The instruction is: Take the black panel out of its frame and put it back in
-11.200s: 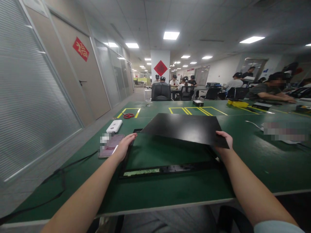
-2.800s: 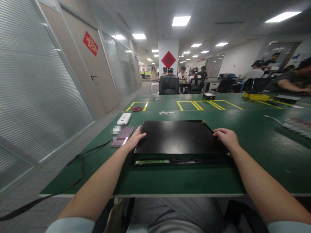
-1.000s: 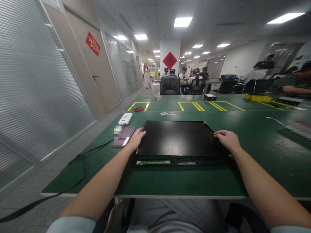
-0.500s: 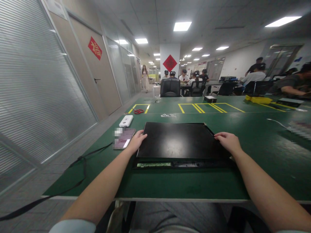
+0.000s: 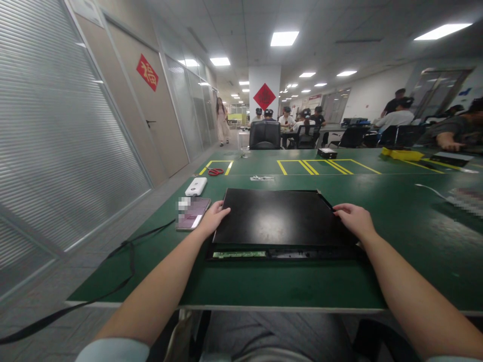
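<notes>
Panel (image 5: 273,216) lower, hands (image 5: 214,219) at opposite edges

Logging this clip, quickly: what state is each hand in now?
Left hand: closed on the black panel's left edge.
Right hand: fingers bent at the frame's right edge; grip cannot be told.

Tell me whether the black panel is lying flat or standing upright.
Lying flat: the black panel shows its broad face upward, low over the green table.
</notes>
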`<state>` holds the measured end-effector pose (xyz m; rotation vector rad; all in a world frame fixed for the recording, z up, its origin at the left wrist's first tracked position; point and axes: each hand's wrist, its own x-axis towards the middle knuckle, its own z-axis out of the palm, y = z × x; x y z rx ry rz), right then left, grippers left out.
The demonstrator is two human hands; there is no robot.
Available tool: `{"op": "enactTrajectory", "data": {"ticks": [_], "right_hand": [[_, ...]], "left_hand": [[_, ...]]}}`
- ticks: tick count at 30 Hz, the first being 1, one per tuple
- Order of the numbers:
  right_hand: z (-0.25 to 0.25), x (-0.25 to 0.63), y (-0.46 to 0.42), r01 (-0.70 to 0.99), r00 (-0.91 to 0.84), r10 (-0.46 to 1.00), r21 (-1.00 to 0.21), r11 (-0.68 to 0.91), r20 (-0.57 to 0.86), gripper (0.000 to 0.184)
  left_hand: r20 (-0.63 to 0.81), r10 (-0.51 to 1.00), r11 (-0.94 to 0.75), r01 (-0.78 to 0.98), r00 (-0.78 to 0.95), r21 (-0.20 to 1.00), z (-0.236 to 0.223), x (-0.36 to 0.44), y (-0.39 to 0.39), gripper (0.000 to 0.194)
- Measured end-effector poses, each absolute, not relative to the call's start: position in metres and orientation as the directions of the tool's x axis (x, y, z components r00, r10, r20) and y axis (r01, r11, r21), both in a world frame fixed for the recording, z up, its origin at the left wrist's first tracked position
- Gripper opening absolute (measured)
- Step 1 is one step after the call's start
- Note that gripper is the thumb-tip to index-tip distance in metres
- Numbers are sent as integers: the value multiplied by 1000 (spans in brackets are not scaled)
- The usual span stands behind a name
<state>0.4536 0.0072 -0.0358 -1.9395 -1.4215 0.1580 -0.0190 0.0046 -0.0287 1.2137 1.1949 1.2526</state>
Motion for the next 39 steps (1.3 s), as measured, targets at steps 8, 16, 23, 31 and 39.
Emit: {"op": "enactTrajectory", "data": {"ticks": [8,16,23,31,39], "right_hand": [[-40,457,11,784,402,868,-600,-162,291,33],[-38,454,9,779,402,877,-602,-176,263,34],[-38,453,6,839,358,877,-522,-153,320,34],[-35,451,4,895,287,901,-426,-131,325,34],[-34,450,4,903,285,908,-403,-146,308,33]], "left_hand": [[24,1000,-24,30,-1,999,-27,-20,3,27],[51,999,-51,69,0,996,-30,-22,4,33],[48,999,-49,52,10,997,-28,-20,3,27],[21,1000,-21,51,-2,998,-26,-20,2,32],[3,1000,-3,23,-4,1000,-27,-20,5,33]]}}
